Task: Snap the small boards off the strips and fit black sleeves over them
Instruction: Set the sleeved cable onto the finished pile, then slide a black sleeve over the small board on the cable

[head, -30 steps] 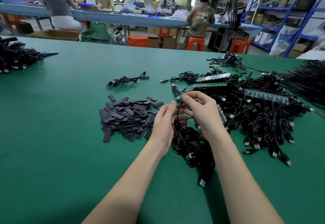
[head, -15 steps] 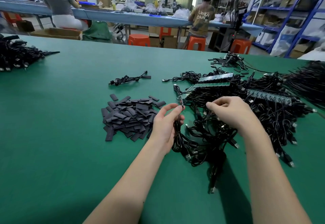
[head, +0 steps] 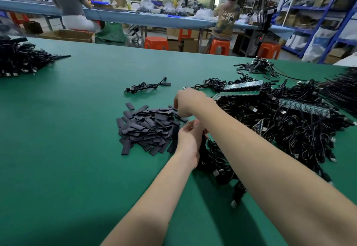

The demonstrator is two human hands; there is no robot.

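The right hand [head: 188, 101] is out over the upper right edge of the pile of black sleeves [head: 147, 127] at the centre of the frame, its arm crossing above the left. Its fingers curl downward onto the top sleeves, but their tips are blurred and turned away, so I cannot tell whether they have pinched one.

The left hand [head: 190, 139] sits just below it, by the pile's right edge, fingers curled round a black cable [head: 202, 145] that drops into the bundle of cables [head: 216, 162] beneath the wrist. Whether a small board sits at the top of that cable is hidden behind the hand.

To the right of centre, the strips of small boards [head: 241, 88] lie on top of a big tangle of black cables [head: 289, 126], with another strip [head: 303, 107] further right. One finished-looking cable [head: 147, 86] lies alone on the green bench [head: 67, 149], above the sleeve pile. A second heap of cables [head: 21, 60] sits at the left edge, and a small cluster [head: 258, 68] lies towards the upper right.

Across the top of the frame, people sit on orange stools [head: 156, 43] at a long blue bench [head: 146, 20], with blue shelving [head: 318, 14] in the upper right corner.
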